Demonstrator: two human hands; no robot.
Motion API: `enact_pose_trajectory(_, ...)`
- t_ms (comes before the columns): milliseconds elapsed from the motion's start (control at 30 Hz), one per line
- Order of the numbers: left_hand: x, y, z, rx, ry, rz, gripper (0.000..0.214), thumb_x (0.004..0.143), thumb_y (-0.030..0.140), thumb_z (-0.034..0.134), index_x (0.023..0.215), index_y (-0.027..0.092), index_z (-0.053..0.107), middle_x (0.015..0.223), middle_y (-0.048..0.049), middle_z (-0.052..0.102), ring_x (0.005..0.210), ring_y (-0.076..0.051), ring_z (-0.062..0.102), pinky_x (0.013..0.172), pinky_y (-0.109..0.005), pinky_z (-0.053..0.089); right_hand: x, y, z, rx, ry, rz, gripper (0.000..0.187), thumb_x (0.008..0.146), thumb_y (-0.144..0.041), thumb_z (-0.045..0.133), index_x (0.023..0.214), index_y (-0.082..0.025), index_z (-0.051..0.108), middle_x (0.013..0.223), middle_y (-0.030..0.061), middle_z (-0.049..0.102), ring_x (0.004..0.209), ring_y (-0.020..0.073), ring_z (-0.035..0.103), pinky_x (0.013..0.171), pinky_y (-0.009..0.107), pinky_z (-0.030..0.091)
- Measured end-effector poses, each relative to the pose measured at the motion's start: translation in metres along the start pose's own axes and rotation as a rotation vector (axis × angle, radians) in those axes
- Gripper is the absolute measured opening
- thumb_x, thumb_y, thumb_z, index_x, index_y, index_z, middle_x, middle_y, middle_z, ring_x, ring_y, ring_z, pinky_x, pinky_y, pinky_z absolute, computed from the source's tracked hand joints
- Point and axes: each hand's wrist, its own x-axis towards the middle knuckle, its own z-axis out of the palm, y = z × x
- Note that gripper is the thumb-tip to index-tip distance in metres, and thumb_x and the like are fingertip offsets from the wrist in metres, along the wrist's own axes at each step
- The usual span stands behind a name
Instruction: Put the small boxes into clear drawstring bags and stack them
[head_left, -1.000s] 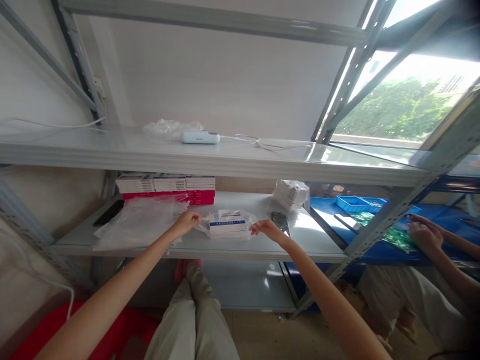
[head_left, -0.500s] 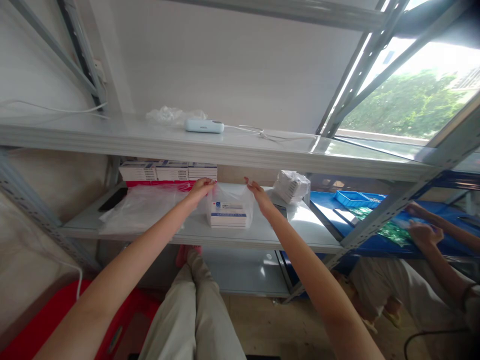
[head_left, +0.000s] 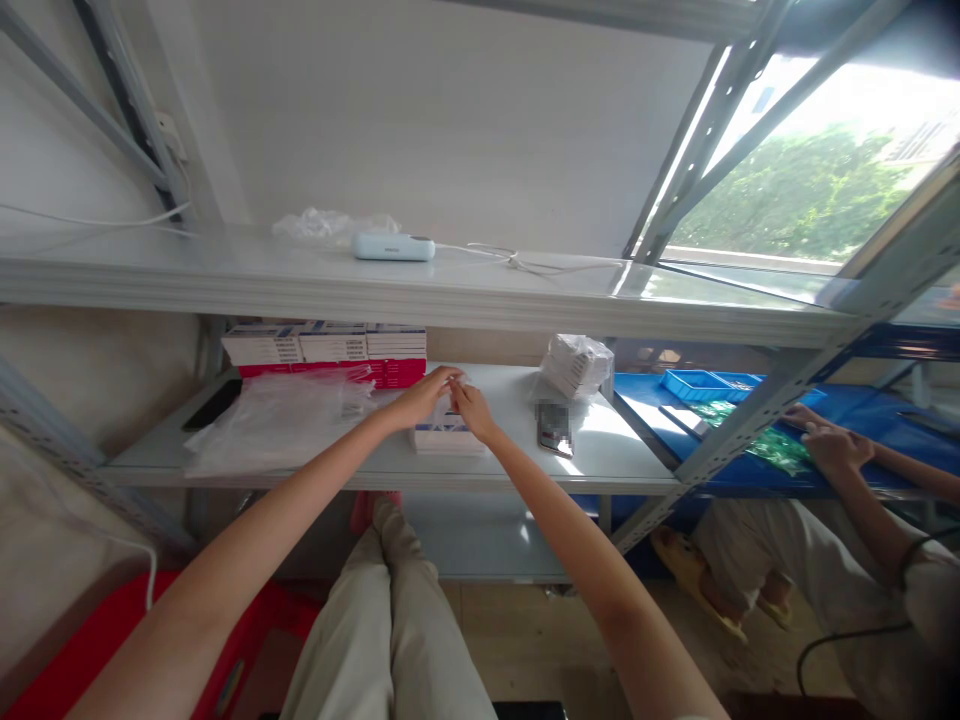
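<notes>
A small stack of white and blue boxes in a clear plastic bag point(head_left: 444, 437) sits on the grey middle shelf point(head_left: 390, 462). My left hand point(head_left: 424, 397) and my right hand point(head_left: 470, 408) meet above it, fingers pinched together on the top of the bag. The bag's mouth is gathered between them. The hands cover most of the boxes.
A pile of clear plastic bags point(head_left: 274, 420) lies left, before stacked white and red boxes point(head_left: 330, 354). A dark phone point(head_left: 212, 404) lies far left. A wrapped white bundle point(head_left: 574, 364) and a small dark item point(head_left: 553, 428) sit right. Another person's hands point(head_left: 825, 440) work at a blue table.
My hands lifted the bag's sides up around the boxes, then came together over them, closing the bag's mouth. The view shifted slightly.
</notes>
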Motion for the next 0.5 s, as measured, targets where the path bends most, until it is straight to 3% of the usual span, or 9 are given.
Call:
enact_pose_trajectory(100,0.001,-0.008,-0.009,-0.039,0.008,-0.060,0.038,0.085,0.013,0.048,0.122,0.019,0.052,0.111,-0.0070,0.062,0.098,-0.017,0.061,0.090,-0.032,0.047,-0.003,-0.004,-0.001,-0.017,-0.001,-0.020,0.059,0.099,-0.034,0.010,0.082,-0.018,0.064,0.067,0.0038,0.063,0.068,0.0156,0.059,0.066,0.025,0.041)
enact_pose_trajectory(167,0.002,-0.011,-0.012,0.057,0.027,-0.061,0.021,0.082,0.011,0.051,0.098,0.016,0.064,0.094,-0.0058,0.066,0.086,-0.017,0.062,0.084,-0.031,0.048,-0.006,-0.009,0.001,-0.188,-0.028,-0.052,0.049,0.099,-0.027,0.017,0.094,-0.017,0.065,0.077,0.0073,0.067,0.076,0.0187,0.061,0.070,0.028,0.042)
enact_pose_trajectory(267,0.002,-0.014,-0.012,0.238,0.045,-0.048,0.016,0.081,0.012,0.052,0.067,0.016,0.061,0.076,-0.0042,0.063,0.079,-0.018,0.059,0.080,-0.030,0.045,-0.014,-0.017,0.006,-0.448,-0.044,-0.104,0.036,0.095,-0.019,0.029,0.111,-0.012,0.061,0.096,0.0174,0.067,0.088,0.0263,0.062,0.079,0.037,0.040)
enact_pose_trajectory(367,0.001,-0.018,-0.011,0.287,0.023,-0.048,0.011,0.079,0.012,0.053,0.072,0.017,0.061,0.076,-0.0027,0.062,0.075,-0.017,0.058,0.073,-0.028,0.044,-0.020,-0.020,0.010,-0.590,-0.046,-0.160,0.041,0.094,-0.014,0.025,0.118,-0.009,0.057,0.100,0.0214,0.066,0.087,0.0285,0.062,0.082,0.042,0.039)
enact_pose_trajectory(500,-0.001,-0.025,-0.007,0.252,0.023,-0.044,0.013,0.078,0.010,0.051,0.072,0.017,0.060,0.073,-0.0015,0.062,0.072,-0.016,0.057,0.069,-0.027,0.042,-0.023,-0.016,0.008,-0.625,-0.054,-0.188,0.041,0.094,-0.015,0.023,0.113,-0.010,0.059,0.095,0.0197,0.066,0.082,0.0281,0.061,0.079,0.042,0.039)
